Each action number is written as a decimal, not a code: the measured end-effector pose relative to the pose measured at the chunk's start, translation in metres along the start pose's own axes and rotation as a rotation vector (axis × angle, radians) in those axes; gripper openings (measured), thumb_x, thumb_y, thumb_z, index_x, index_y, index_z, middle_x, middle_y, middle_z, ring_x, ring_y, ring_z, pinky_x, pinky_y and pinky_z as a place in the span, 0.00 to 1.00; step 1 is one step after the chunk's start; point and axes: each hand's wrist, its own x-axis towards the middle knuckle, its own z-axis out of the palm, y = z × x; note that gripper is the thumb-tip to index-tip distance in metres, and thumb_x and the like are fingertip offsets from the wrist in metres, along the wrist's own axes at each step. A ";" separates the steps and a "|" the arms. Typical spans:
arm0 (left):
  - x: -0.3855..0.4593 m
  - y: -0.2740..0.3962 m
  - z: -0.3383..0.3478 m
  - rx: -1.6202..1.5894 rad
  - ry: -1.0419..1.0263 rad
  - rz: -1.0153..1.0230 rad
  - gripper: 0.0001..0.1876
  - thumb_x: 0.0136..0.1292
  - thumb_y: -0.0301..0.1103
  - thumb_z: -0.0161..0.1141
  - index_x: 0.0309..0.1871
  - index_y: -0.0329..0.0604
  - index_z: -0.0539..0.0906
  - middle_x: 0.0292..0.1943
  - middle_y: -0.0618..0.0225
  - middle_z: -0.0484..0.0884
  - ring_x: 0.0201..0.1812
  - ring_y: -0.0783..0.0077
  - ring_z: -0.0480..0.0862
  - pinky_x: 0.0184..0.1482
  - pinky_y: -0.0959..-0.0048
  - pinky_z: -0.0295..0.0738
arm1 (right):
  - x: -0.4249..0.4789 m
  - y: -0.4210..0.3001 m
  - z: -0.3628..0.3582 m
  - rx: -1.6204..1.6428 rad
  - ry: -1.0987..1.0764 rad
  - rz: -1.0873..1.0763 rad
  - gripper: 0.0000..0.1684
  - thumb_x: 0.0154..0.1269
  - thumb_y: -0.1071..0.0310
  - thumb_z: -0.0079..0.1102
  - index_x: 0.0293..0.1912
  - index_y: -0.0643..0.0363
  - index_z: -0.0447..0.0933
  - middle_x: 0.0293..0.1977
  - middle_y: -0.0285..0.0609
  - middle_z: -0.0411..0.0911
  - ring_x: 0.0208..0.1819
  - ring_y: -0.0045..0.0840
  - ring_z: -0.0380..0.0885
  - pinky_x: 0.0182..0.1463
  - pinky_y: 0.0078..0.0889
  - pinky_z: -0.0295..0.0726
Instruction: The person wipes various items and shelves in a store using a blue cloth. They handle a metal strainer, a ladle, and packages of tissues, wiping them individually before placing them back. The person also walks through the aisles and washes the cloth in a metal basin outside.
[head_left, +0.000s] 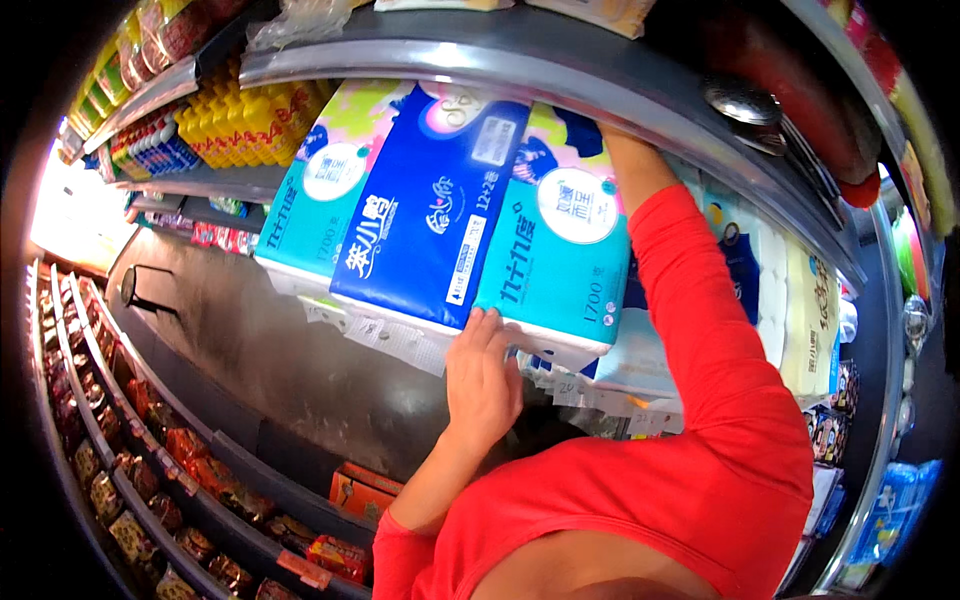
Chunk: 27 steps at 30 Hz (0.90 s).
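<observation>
My left hand (484, 379) is at the front of the shelf, its fingertips touching the front edge of a turquoise pack of toilet paper (559, 255) near its left corner. Whether the fingers grip it is unclear. Along the pack's right side, my right arm (694, 277) in a red sleeve reaches in under the shelf above. My right hand is hidden behind that shelf's edge. Left of the turquoise pack lies a blue pack of toilet paper (420, 217), and beyond it a second turquoise pack (326, 191). All three bear printed writing.
The metal lip of the upper shelf (450, 64) hangs close above the packs. More tissue packs (806, 322) lie to the right, with handwritten price tags (570, 394) below. Yellow bottles (240, 124) stand at the back left. Shelves of packaged snacks (195, 465) line the aisle's other side.
</observation>
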 end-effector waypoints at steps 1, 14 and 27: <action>-0.001 0.001 -0.002 -0.004 -0.012 -0.002 0.26 0.48 0.17 0.59 0.54 0.34 0.69 0.58 0.46 0.71 0.60 0.42 0.70 0.59 0.52 0.63 | 0.001 0.001 0.000 0.019 -0.052 -0.029 0.26 0.68 0.49 0.44 0.57 0.54 0.73 0.59 0.55 0.69 0.61 0.47 0.66 0.65 0.44 0.61; 0.005 -0.029 -0.017 0.073 0.082 0.017 0.19 0.50 0.20 0.62 0.47 0.41 0.74 0.55 0.54 0.75 0.59 0.48 0.71 0.60 0.55 0.61 | -0.185 -0.116 -0.038 0.394 -0.187 -0.534 0.30 0.61 0.68 0.52 0.63 0.66 0.62 0.65 0.56 0.59 0.70 0.46 0.53 0.72 0.43 0.53; 0.019 -0.062 -0.045 0.173 0.033 0.103 0.20 0.49 0.26 0.67 0.46 0.41 0.74 0.58 0.57 0.75 0.59 0.51 0.70 0.59 0.56 0.59 | -0.286 -0.167 -0.024 0.120 -0.070 -1.026 0.24 0.53 0.66 0.51 0.48 0.70 0.75 0.52 0.53 0.74 0.59 0.39 0.69 0.70 0.41 0.59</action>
